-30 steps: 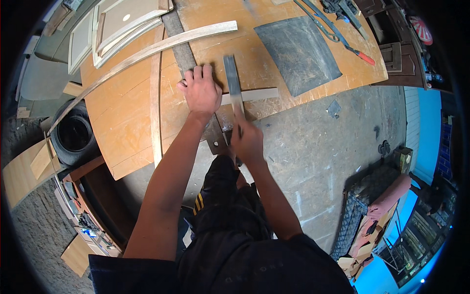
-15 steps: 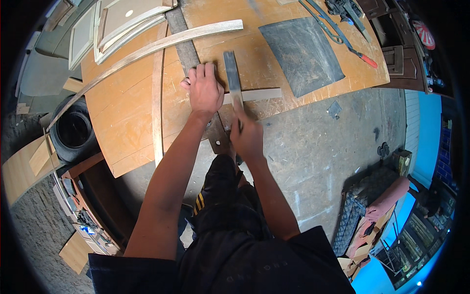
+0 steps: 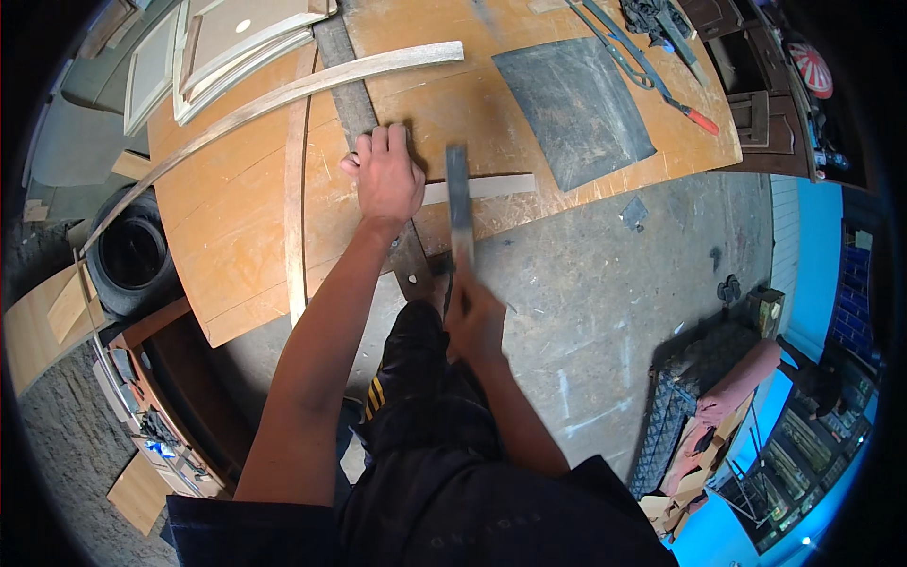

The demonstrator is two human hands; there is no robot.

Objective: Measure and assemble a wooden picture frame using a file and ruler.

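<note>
My left hand (image 3: 388,178) is closed and pressed down over a dark wooden bar (image 3: 350,94) on the worktable. From under this hand a short pale wood strip (image 3: 501,185) sticks out to the right, near the table's front edge; its left end is hidden. In my right hand (image 3: 475,321) is the handle of a handsaw, fingers wrapped round it. The grey handsaw blade (image 3: 457,184) points away from me and crosses the strip close to my left hand. Motion blurs it, and its teeth cannot be made out.
A long pale curved strip (image 3: 378,68) and a straight wooden strip (image 3: 297,180) lie left on the orange worktable (image 3: 227,236), by stacked panels (image 3: 241,52). A black abrasive-looking sheet (image 3: 576,113) and a red-handled tool (image 3: 697,119) lie right. A tyre (image 3: 132,250) stands left.
My right hand has drawn the handsaw back toward my body, its tip now nearer the strip. My left hand keeps its place on the bar. The whole view has shifted slightly.
</note>
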